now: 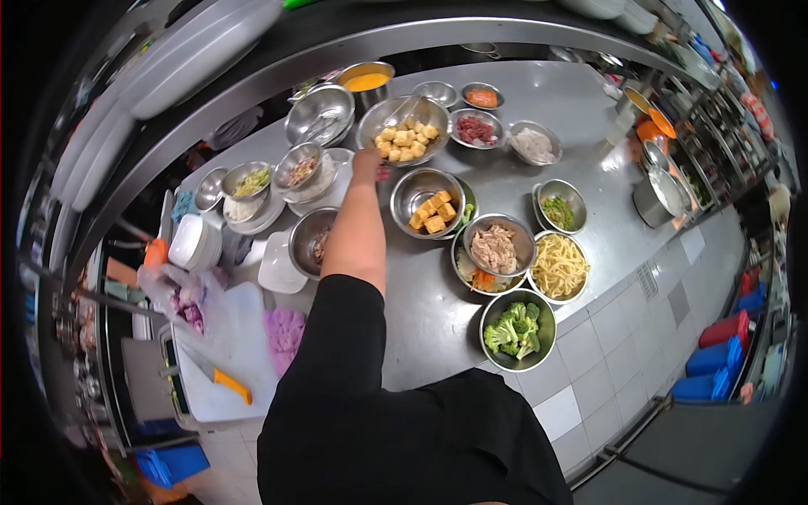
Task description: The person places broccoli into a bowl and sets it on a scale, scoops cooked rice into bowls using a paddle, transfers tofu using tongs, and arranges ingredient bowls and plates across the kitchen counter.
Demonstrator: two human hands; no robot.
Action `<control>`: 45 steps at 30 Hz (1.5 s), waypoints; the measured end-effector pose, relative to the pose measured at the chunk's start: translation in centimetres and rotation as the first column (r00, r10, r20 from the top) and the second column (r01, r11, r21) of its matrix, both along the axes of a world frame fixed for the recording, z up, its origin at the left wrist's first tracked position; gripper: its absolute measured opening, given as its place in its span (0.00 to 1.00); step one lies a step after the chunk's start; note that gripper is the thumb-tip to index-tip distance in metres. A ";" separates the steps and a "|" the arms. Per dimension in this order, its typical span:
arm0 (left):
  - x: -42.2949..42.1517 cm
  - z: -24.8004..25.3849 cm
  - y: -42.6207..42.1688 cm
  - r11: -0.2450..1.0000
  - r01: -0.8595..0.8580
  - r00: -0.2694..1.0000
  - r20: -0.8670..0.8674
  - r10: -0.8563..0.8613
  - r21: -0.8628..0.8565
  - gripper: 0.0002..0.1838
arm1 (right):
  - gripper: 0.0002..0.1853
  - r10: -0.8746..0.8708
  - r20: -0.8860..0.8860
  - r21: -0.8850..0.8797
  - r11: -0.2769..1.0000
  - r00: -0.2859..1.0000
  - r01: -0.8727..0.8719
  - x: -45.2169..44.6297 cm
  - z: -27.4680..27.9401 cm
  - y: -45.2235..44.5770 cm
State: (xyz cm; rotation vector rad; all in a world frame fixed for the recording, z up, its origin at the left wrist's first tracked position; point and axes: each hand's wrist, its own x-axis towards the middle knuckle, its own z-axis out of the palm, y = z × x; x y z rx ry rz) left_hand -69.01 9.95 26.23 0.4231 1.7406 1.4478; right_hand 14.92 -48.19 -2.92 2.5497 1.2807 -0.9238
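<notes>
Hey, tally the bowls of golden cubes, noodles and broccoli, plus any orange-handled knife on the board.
Bowls of golden cubes: 2
Bowl of noodles: 1
Bowl of broccoli: 1
Orange-handled knife: 1
Total: 5

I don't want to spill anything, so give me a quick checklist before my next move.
1. Left hand on the bowl of pale golden cubes: at its near rim; grip, cannot tell.
2. Right hand ready: out of view, cannot tell.
3. Orange-handled knife clear of the left hand: lying on the cutting board, ok.
4. Broccoli bowl well inside the table: upright but at the edge, not ok.
</notes>
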 end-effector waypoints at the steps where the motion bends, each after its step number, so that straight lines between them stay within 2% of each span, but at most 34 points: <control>1: -0.2 0.0 0.4 1.000 -0.001 1.000 0.008 0.001 0.018 0.26 | 0.23 0.006 -0.016 -0.034 0.999 1.000 -0.006 -0.6 0.5 -0.7; 3: -0.8 0.3 1.6 0.998 -0.001 0.996 -0.087 -0.004 -0.068 0.23 | 0.21 0.028 -0.049 -0.078 0.996 0.998 -0.032 -1.2 0.7 -2.1; 5: -0.5 1.4 1.9 0.996 -0.056 0.990 -0.133 0.048 -0.063 0.21 | 0.20 0.088 -0.084 -0.099 0.990 0.993 -0.096 -1.5 0.6 -3.7; 7: -1.7 1.9 2.9 0.988 -0.019 0.960 -0.278 -0.026 -0.156 0.18 | 0.18 0.230 -0.110 -0.091 0.967 0.967 -0.240 -1.0 -0.3 -5.1; 9: -4.4 0.8 4.6 0.992 0.104 0.982 -0.153 -0.114 -0.075 0.15 | 0.17 0.418 -0.099 -0.038 0.905 0.903 -0.423 0.2 -1.2 -5.9; 10: -3.2 2.8 3.4 0.998 0.053 0.979 -0.195 -0.058 -0.032 0.13 | 0.16 0.443 -0.093 0.003 0.896 0.892 -0.444 0.6 -2.0 -6.5; 11: -3.6 3.0 3.5 1.000 0.028 0.985 -0.173 -0.027 0.002 0.13 | 0.14 -0.016 -0.271 -0.024 1.000 0.962 0.010 -1.5 2.7 -3.3; 12: -5.4 2.1 4.1 0.998 0.061 0.989 -0.136 -0.060 0.003 0.14 | 0.14 -0.460 -0.385 -0.022 0.871 0.800 0.490 -6.7 12.2 2.2; 14: -4.2 2.4 3.8 0.994 0.105 0.989 -0.104 -0.103 0.018 0.15 | 0.09 -0.633 -0.470 0.034 0.684 0.615 0.729 -4.3 8.9 4.0; 15: -2.1 4.4 1.7 0.997 0.076 0.983 -0.169 -0.072 0.017 0.16 | 0.09 -0.629 -0.480 0.040 0.681 0.612 0.731 -2.7 7.2 4.7; 17: 0.0 6.0 -0.1 1.000 0.008 0.971 -0.238 -0.002 0.022 0.18 | 0.05 -0.468 -0.229 0.447 0.728 0.853 0.520 -0.1 4.4 6.9; 18: 0.3 5.8 -0.5 0.991 -0.026 0.958 -0.282 0.063 0.132 0.19 | 0.05 -0.441 -0.235 0.447 0.742 0.866 0.500 0.0 5.5 8.9; 19: 0.5 5.8 -0.8 0.969 -0.053 0.938 -0.320 0.131 0.241 0.20 | 0.04 -0.463 -0.321 0.427 0.708 0.826 0.563 0.4 7.0 10.7; 20: 1.2 6.7 -1.1 0.966 -0.092 0.930 -0.325 0.170 0.241 0.19 | 0.04 -0.483 -0.405 0.399 0.670 0.776 0.626 0.8 8.5 12.7; 21: 2.0 7.4 -1.6 0.962 -0.114 0.924 -0.328 0.194 0.248 0.19 | 0.04 -0.462 -0.412 0.401 0.682 0.786 0.611 1.4 9.4 14.6; 23: 4.1 9.1 -2.6 0.934 0.005 0.923 -0.361 0.133 0.358 0.18 | 0.03 -0.493 -0.500 0.293 0.678 0.712 0.675 3.1 10.7 18.5; 24: 5.5 9.9 -3.1 0.929 0.040 0.926 -0.364 0.104 0.367 0.16 | 0.08 -0.469 -0.510 0.235 0.730 0.720 0.642 4.3 11.1 20.6; 25: 7.1 10.6 -3.5 0.931 0.024 0.922 -0.367 0.120 0.364 0.16 | 0.08 -0.458 -0.511 0.230 0.743 0.728 0.629 5.4 11.2 23.1; 27: 11.9 12.4 -4.9 0.902 0.123 0.956 -0.293 0.004 0.413 0.13 | 0.10 -0.291 -0.642 0.293 0.762 0.710 0.577 6.9 11.7 28.5; 28: 15.6 13.6 -6.0 0.920 0.063 0.957 -0.285 0.054 0.388 0.10 | 0.11 -0.186 -0.671 0.348 0.776 0.718 0.526 7.5 12.1 31.7; 29: 18.1 13.5 -6.5 0.925 0.052 0.955 -0.289 0.064 0.376 0.10 | 0.12 -0.083 -0.695 0.400 0.780 0.714 0.481 7.1 13.7 34.8; 31: 22.7 13.1 -7.6 0.933 0.158 0.961 -0.269 -0.070 0.322 0.09 | 0.15 0.150 -0.714 0.500 0.794 0.684 0.347 5.3 18.1 40.8; 32: 25.4 13.0 -8.0 0.950 0.162 0.955 -0.284 -0.083 0.267 0.06 | 0.15 0.259 -0.716 0.547 0.785 0.648 0.290 4.2 20.3 43.8; 34: 29.5 11.5 -8.6 0.952 0.165 0.967 -0.234 -0.104 0.257 0.03 | 0.21 0.529 -0.645 0.700 0.699 0.552 0.148 1.1 25.8 49.1; 35: 31.1 10.5 -8.9 0.952 0.166 0.970 -0.219 -0.110 0.258 0.04 | 0.25 0.658 -0.602 0.763 0.641 0.453 0.083 -0.6 28.6 51.5; 36: 32.8 9.7 -9.4 0.955 0.154 0.972 -0.212 -0.100 0.253 0.04 | 0.29 0.737 -0.481 0.828 0.560 0.474 -0.032 -2.7 32.9 53.1; 38: 35.7 8.4 -10.0 0.969 0.135 0.938 -0.342 -0.057 0.206 0.05 | 0.33 0.829 -0.269 0.914 0.381 0.491 -0.142 -6.8 40.3 54.9; 39: 36.9 8.0 -10.2 0.971 0.121 0.940 -0.339 -0.044 0.208 0.05 | 0.34 0.864 -0.150 0.945 0.267 0.480 -0.186 -8.4 42.1 56.2; 41: 38.2 7.2 -10.5 0.980 0.109 0.853 -0.523 -0.005 0.169 0.07 | 0.38 0.821 0.231 0.937 -0.042 0.523 -0.348 -11.5 42.8 59.3; 42: 38.6 6.8 -10.4 0.976 0.094 0.856 -0.516 0.022 0.197 0.09 | 0.38 0.828 0.233 0.935 -0.047 0.510 -0.351 -12.6 42.6 60.6; 43: 38.6 6.5 -10.4 0.976 0.081 0.858 -0.512 0.034 0.200 0.09 | 0.36 0.877 0.171 0.892 0.056 0.448 -0.450 -13.5 42.3 61.7; 44: 38.9 6.6 -10.3 0.985 0.066 0.789 -0.612 0.045 0.157 0.09 | 0.35 0.913 0.101 0.823 0.146 0.395 -0.549 -14.2 41.8 62.5; 45: 39.1 6.9 -10.0 0.992 0.047 0.709 -0.703 0.050 0.118 0.10 | 0.35 0.915 0.110 0.821 0.136 0.388 -0.555 -14.8 41.1 63.3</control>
